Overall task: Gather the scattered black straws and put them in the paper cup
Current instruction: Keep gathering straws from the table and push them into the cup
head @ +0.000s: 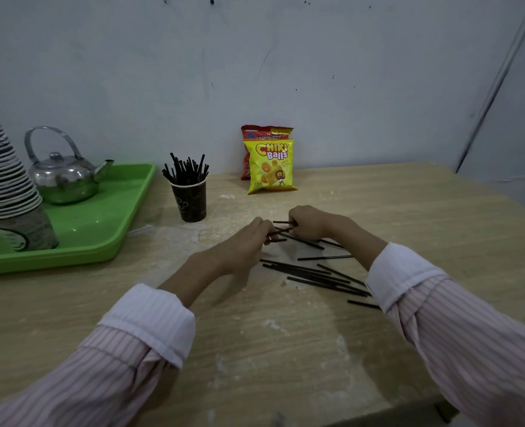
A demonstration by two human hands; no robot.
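Note:
Several black straws (313, 274) lie scattered on the wooden table (286, 349), mostly between my forearms and under my right wrist. A dark paper cup (190, 202) stands upright at the back centre with several straws sticking out of it. My left hand (249, 241) and my right hand (309, 224) meet just right of the cup, both closed on a small bunch of straws (281, 231) held between them low over the table.
A green tray (101, 229) at the left carries a metal kettle (62, 177) and a tall stack of upturned paper cups (5, 186). Two snack bags (270, 161) lean against the wall behind my hands. The table's front edge shows at the lower right.

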